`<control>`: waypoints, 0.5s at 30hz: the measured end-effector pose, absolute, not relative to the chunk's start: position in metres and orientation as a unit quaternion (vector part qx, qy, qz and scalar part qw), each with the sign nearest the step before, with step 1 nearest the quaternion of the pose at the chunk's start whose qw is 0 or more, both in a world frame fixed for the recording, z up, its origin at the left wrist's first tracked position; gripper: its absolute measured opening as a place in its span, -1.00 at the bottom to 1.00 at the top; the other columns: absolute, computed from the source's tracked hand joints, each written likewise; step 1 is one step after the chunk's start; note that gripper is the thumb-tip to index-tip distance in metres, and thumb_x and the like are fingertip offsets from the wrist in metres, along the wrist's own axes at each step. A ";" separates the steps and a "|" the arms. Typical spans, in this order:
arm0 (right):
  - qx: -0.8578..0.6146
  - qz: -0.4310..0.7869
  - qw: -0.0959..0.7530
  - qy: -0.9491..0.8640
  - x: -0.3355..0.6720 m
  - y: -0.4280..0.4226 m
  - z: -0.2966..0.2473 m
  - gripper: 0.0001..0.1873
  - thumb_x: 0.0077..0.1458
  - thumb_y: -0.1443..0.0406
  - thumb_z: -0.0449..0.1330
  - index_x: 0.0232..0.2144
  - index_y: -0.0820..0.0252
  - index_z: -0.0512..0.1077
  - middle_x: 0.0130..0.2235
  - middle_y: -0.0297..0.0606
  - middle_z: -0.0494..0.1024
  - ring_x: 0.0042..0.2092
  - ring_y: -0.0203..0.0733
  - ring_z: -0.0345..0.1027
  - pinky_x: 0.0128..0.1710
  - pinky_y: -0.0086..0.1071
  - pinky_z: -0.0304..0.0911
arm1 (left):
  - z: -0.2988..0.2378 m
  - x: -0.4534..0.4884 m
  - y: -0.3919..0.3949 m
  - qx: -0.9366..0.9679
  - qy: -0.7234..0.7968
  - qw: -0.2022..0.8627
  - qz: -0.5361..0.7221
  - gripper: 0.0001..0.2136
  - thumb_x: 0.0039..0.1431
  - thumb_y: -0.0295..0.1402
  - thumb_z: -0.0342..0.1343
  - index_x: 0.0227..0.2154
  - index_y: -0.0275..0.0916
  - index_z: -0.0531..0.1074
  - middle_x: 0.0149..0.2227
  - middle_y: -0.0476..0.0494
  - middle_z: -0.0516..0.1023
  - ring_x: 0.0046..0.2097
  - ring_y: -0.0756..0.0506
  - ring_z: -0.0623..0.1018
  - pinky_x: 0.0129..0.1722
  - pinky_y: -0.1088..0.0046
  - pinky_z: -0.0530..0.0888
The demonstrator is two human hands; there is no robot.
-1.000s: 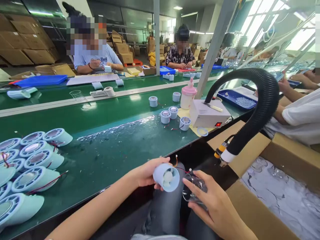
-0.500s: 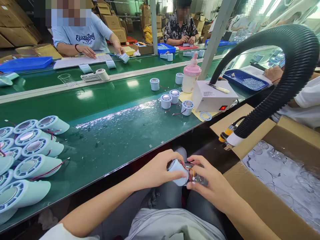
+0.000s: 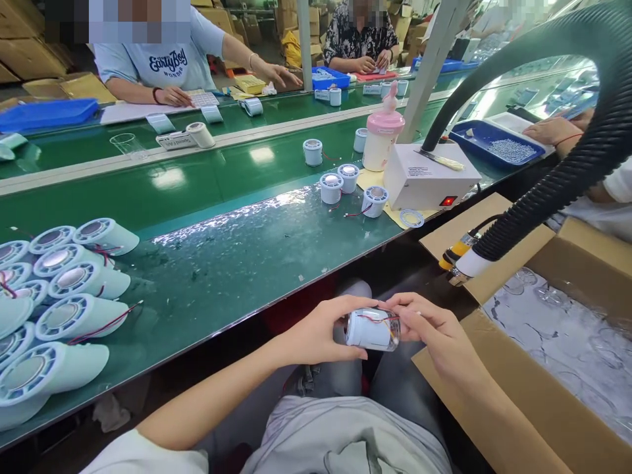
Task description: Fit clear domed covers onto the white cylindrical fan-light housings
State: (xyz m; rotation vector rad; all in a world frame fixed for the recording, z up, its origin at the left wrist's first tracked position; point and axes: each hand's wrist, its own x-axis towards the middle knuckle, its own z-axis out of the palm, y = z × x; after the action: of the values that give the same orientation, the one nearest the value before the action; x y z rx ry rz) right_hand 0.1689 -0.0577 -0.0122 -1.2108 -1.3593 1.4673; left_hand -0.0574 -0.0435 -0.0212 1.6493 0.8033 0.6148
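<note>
Over my lap, below the table's front edge, my left hand (image 3: 320,332) grips a small pale-blue fan housing (image 3: 368,329) lying on its side, with thin red wires across its top. My right hand (image 3: 437,332) closes on its right end, where a clear plastic part sits against the housing. Both hands' fingers are wrapped round the piece. Several finished pale-blue fan housings (image 3: 64,309) with red wires lie in a heap at the left on the green conveyor table (image 3: 222,263).
A black corrugated hose (image 3: 557,178) arches in from the right, over an open cardboard box (image 3: 498,395) of clear plastic parts. A white box with a red switch (image 3: 429,181), a pink-capped bottle (image 3: 381,141) and small fan parts (image 3: 345,187) stand beyond. Other people work at the far side and right.
My hands brought the fan housing and the clear part together; the housing has turned from facing me to lying sideways. My view has tilted downward. A person opposite reached an arm to the right.
</note>
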 end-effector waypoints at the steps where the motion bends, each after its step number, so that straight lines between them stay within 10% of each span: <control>1: -0.462 0.592 0.394 -0.530 0.171 -0.057 -0.012 -0.60 0.15 0.04 0.20 -0.56 0.19 0.49 -0.06 -0.12 0.50 -0.13 -0.06 0.48 -0.28 -0.29 0.51 | -0.020 -0.057 -0.045 0.671 0.344 0.600 0.267 -0.34 -0.02 -0.30 0.36 0.18 -0.08 0.30 0.10 -0.23 0.42 0.07 -0.21 0.46 0.01 0.25 0.48; 6: -0.419 0.455 0.343 -0.707 0.179 -0.065 -0.014 -0.63 0.00 0.27 0.37 -0.08 -0.01 0.54 0.18 -0.17 0.43 0.15 0.07 0.36 0.08 -0.10 0.39 | -0.019 -0.056 -0.049 0.538 0.336 0.711 0.305 -0.39 -0.04 -0.31 0.37 0.11 -0.15 0.32 0.08 -0.21 0.44 -0.02 -0.13 0.51 -0.03 0.33 0.49; 15: -0.427 0.427 0.314 -0.733 0.185 -0.078 -0.014 -0.61 0.06 0.27 0.34 -0.04 0.03 0.42 0.16 -0.13 0.46 0.14 0.04 0.38 0.06 -0.15 0.40 | -0.004 -0.063 -0.055 0.588 0.319 0.689 0.280 -0.29 -0.09 -0.32 0.41 0.18 -0.06 0.32 0.20 -0.20 0.37 0.14 -0.23 0.44 0.05 0.30 0.46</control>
State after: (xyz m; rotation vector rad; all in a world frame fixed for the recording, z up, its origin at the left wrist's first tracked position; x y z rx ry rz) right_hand 0.1851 -0.0784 -0.0141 -1.1261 -1.9312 1.1260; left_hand -0.0631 -0.0552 -0.0043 1.3149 0.7130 0.6269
